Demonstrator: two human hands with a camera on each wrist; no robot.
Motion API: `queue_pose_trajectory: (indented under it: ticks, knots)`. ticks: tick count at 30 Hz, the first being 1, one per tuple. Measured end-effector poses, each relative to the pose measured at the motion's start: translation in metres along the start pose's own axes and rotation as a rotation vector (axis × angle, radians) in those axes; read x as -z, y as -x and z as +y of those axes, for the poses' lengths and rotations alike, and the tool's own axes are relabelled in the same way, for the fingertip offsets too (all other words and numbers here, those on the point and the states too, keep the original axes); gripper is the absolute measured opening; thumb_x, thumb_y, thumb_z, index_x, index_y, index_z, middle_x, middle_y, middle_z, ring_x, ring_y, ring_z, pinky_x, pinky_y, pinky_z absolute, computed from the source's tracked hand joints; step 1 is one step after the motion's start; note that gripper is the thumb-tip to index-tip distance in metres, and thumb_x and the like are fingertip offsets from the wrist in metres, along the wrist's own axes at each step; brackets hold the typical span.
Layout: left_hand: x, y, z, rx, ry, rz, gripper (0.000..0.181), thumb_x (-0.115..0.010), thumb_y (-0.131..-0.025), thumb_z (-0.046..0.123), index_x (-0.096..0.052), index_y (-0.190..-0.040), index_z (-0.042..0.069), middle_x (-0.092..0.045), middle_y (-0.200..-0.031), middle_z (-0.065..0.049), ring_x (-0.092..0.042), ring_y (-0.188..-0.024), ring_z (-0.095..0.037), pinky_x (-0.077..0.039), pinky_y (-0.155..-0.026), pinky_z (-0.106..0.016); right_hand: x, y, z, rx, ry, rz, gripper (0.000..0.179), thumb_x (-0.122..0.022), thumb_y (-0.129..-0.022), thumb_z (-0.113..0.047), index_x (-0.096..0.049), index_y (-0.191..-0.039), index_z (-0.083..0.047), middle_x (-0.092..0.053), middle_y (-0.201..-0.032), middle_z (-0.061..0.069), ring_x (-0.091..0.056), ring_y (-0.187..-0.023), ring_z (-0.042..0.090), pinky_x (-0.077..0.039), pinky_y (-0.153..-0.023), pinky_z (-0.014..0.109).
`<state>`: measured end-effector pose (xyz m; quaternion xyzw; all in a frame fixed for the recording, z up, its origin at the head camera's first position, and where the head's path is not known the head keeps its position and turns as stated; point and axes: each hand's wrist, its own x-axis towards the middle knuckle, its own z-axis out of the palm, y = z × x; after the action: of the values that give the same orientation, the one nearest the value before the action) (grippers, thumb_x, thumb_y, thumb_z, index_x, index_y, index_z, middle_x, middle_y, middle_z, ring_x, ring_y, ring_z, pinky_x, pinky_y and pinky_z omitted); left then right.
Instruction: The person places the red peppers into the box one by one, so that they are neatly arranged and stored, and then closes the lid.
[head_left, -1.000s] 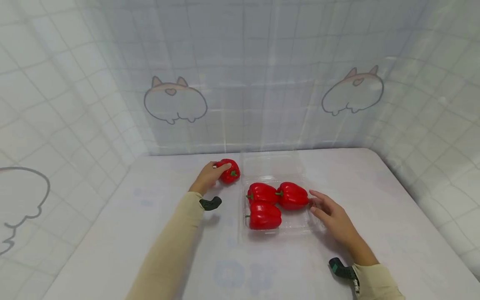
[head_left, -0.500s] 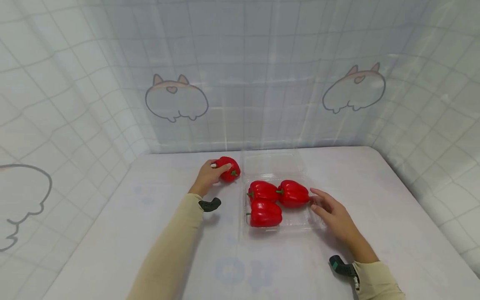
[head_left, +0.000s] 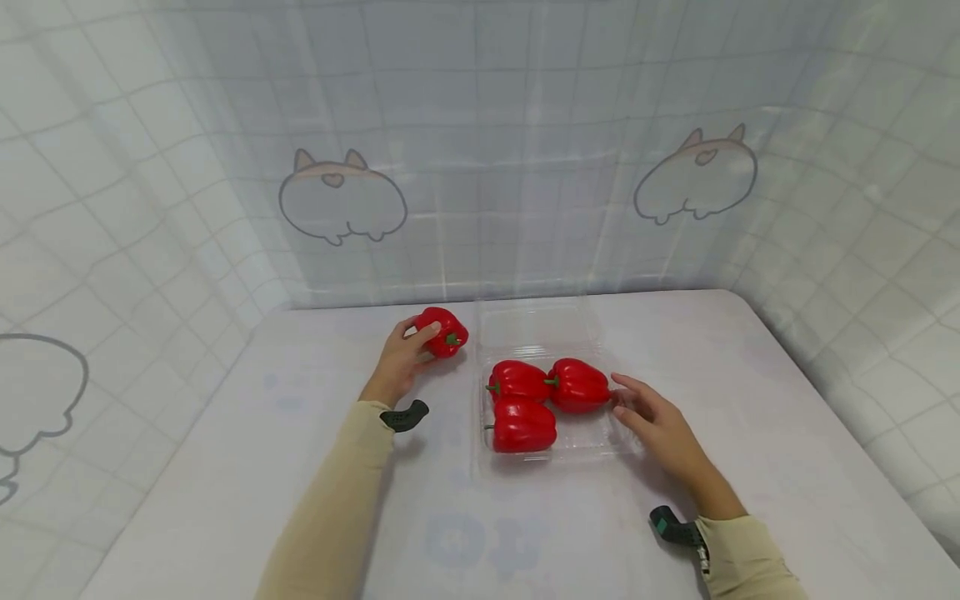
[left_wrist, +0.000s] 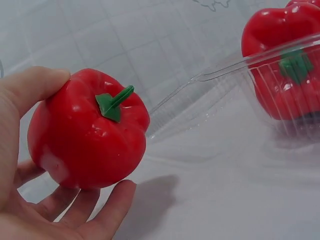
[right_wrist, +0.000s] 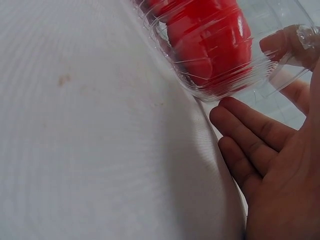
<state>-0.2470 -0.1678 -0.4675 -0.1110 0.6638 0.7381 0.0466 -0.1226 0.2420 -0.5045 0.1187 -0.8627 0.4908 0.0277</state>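
My left hand (head_left: pixel 401 361) holds a red bell pepper (left_wrist: pixel 90 132) with a green stem, thumb on its upper side and fingers beneath. Its shadow falls on the table, apart from it in the left wrist view. To the right stands a clear plastic clamshell box (head_left: pixel 588 437), lid (head_left: pixel 536 325) laid open toward the back. Three more red bell peppers lie in it: a back left one (head_left: pixel 519 381), a back right one (head_left: pixel 579 386) and a front one (head_left: pixel 523 425). My right hand (head_left: pixel 663 433) is at the box's right wall, fingers loosely spread, fingertips right by the plastic.
A white table (head_left: pixel 420 500) bears everything, its far edge meeting a sheet (head_left: pixel 525 167) with a grid pattern and animal drawings. Similar sheets rise at left (head_left: pixel 127 208) and right (head_left: pixel 877 250). Dark wrist devices sit at both sleeves.
My left hand has moved slightly up and to the left with the bell pepper, which has turned a little. The right hand stays beside the box. The head view has shifted slightly.
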Motion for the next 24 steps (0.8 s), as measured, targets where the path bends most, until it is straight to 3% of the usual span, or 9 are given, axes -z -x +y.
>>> queue_pose_trajectory:
  ticks: [6, 12, 19, 24]
  knots:
    - [0.000, 0.004, -0.004, -0.016, 0.092, 0.004, 0.078, -0.073, -0.093, 0.032, -0.029, -0.156, 0.020, -0.038, -0.151, -0.010, -0.043, -0.134, -0.030, -0.047, -0.104, -0.042, -0.002, 0.000, -0.001, -0.025, -0.026, -0.004, 0.053, -0.060, -0.101, -0.027, -0.044, -0.151, -0.020, -0.059, -0.138, 0.016, -0.057, -0.124, 0.037, -0.049, -0.097, 0.054]
    - [0.000, 0.011, -0.007, -0.028, 0.114, 0.008, 0.078, -0.073, -0.093, 0.031, -0.028, -0.157, 0.023, -0.035, -0.153, -0.008, -0.040, -0.136, -0.029, -0.045, -0.106, -0.041, -0.003, 0.000, 0.001, -0.033, -0.029, -0.005, 0.053, -0.060, -0.101, -0.026, -0.044, -0.151, -0.021, -0.059, -0.137, 0.016, -0.057, -0.124, 0.036, -0.049, -0.097, 0.055]
    - [-0.007, 0.017, -0.007, -0.110, 0.115, -0.004, 0.074, -0.071, -0.095, 0.025, -0.030, -0.157, 0.026, -0.041, -0.148, -0.012, -0.046, -0.131, -0.030, -0.045, -0.106, -0.042, -0.002, -0.002, 0.000, -0.034, -0.022, 0.000, 0.052, -0.060, -0.101, -0.024, -0.044, -0.151, -0.020, -0.058, -0.139, 0.017, -0.056, -0.126, 0.038, -0.047, -0.098, 0.056]
    - [-0.012, 0.025, -0.007, -0.117, 0.108, -0.018, 0.072, -0.069, -0.096, 0.025, -0.031, -0.157, 0.028, -0.043, -0.147, -0.011, -0.047, -0.130, -0.029, -0.044, -0.107, -0.041, -0.001, -0.003, -0.002, -0.034, -0.021, -0.002, 0.053, -0.060, -0.101, -0.022, -0.044, -0.151, -0.017, -0.057, -0.140, 0.017, -0.055, -0.127, 0.038, -0.048, -0.098, 0.056]
